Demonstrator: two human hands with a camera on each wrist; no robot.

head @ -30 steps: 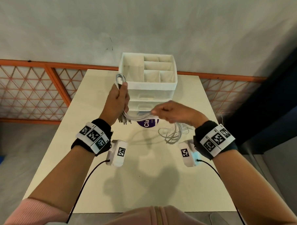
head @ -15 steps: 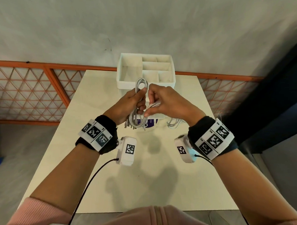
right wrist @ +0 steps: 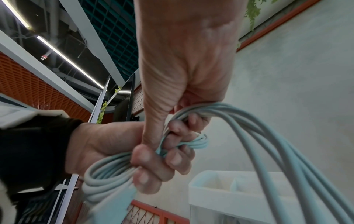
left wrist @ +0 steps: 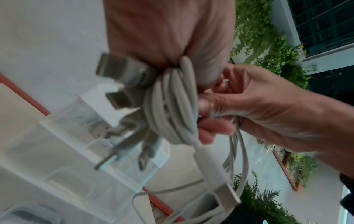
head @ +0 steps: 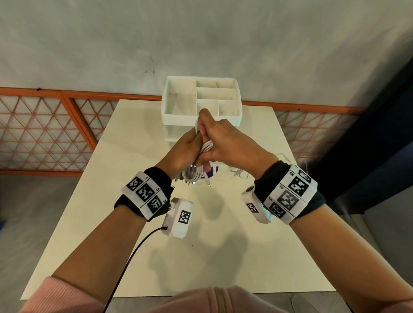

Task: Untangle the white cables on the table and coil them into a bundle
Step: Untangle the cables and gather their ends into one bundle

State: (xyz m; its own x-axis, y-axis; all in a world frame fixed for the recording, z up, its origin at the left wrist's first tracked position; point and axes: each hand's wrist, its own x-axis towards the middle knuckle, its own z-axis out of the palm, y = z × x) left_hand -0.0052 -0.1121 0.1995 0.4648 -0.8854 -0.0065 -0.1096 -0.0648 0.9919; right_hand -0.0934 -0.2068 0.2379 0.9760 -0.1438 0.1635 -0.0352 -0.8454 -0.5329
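A coil of white cables (head: 202,161) hangs above the middle of the table (head: 138,242), held between both hands. My left hand (head: 185,152) grips the looped bundle (left wrist: 172,106), with several plug ends (left wrist: 118,71) sticking out beside its palm. My right hand (head: 220,141) pinches the cable wraps (right wrist: 195,142) at the top of the coil, pressed against the left fingers. One connector (head: 207,180) dangles below the hands. More loose white cable (head: 239,172) lies on the table to the right.
A white compartment organizer (head: 200,102) on clear drawers stands at the table's far edge, just behind the hands. A purple round label (head: 213,171) lies under the coil. An orange lattice railing (head: 34,133) runs behind the table. A dark wall is at right.
My right hand came from the loose cable on the right over to the left hand and now pinches the coil's top. The loose slack has been drawn up into the bundle.
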